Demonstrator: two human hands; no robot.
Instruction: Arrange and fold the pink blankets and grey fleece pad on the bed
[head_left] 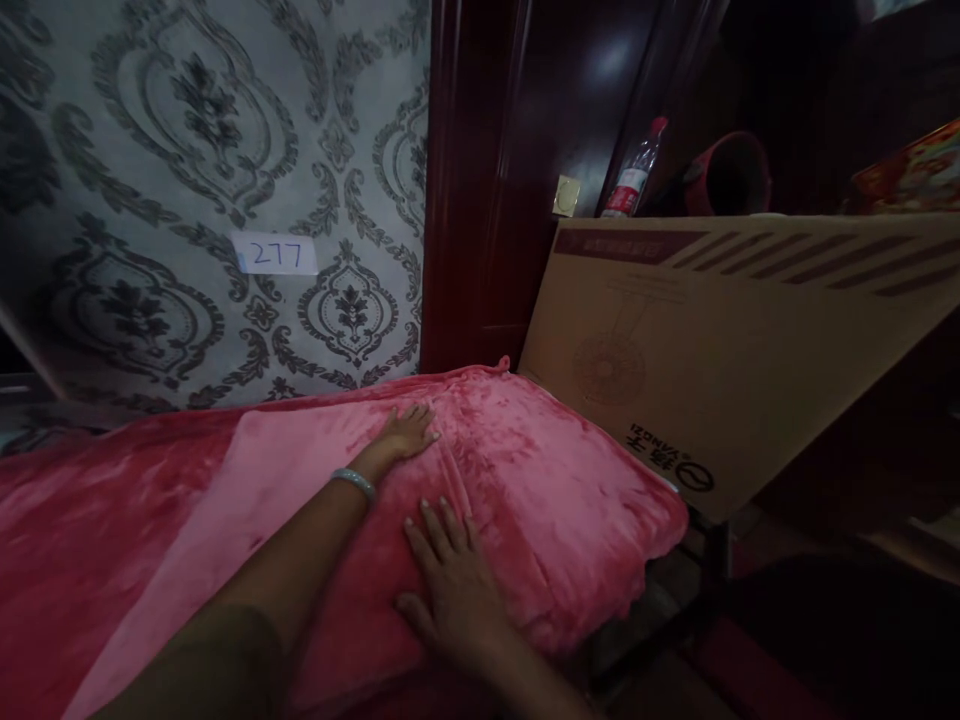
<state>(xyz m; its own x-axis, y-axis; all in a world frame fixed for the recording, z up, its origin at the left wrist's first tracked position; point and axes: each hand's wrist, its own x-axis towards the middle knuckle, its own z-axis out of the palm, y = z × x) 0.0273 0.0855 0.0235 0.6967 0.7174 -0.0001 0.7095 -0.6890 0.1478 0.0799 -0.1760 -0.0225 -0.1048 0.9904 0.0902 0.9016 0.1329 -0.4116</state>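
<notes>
A plush pink-red blanket (570, 470) covers the raised surface before me, with seams or folds running across it and one edge hanging down at the right. My left hand (407, 430), with a pale bangle (354, 482) on its wrist, lies flat on the blanket toward the wall, fingers spread. Nearer to me and a little to the right, my right hand (454, 590) rests palm down on the same blanket, its fingers apart. Neither hand holds anything.
A large cardboard box (637, 340) stands at the right, beside the blanket's corner. Behind its top edge are a plastic bottle (631, 180) and a round dark-red container (731, 175). Patterned wallpaper (352, 220) bears a paper label (274, 254) reading 277, next to a dark-red door (480, 200).
</notes>
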